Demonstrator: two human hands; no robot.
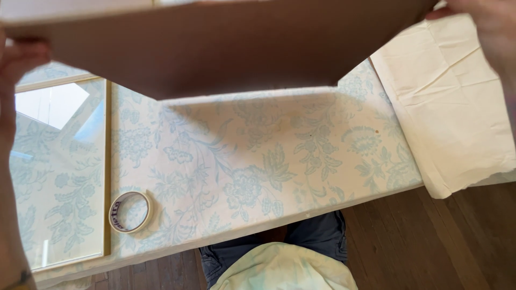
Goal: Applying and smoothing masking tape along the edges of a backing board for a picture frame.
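A large brown board [226, 43] fills the top of the view, raised above a table covered in a cloth with a pale blue flower pattern [258, 161]. My left hand [19, 62] grips the board's left edge, fingers curled over it. My right hand [486, 27] holds the board's right edge at the top right corner of the view. The board throws a shadow on the cloth beneath it.
A roll of cream masking tape [130, 211] lies on the cloth near the front left. A glass pane in a thin frame [59, 172] lies flat at the left. Crumpled cream paper [451, 102] covers the right end. Dark wood floor [430, 241] shows below.
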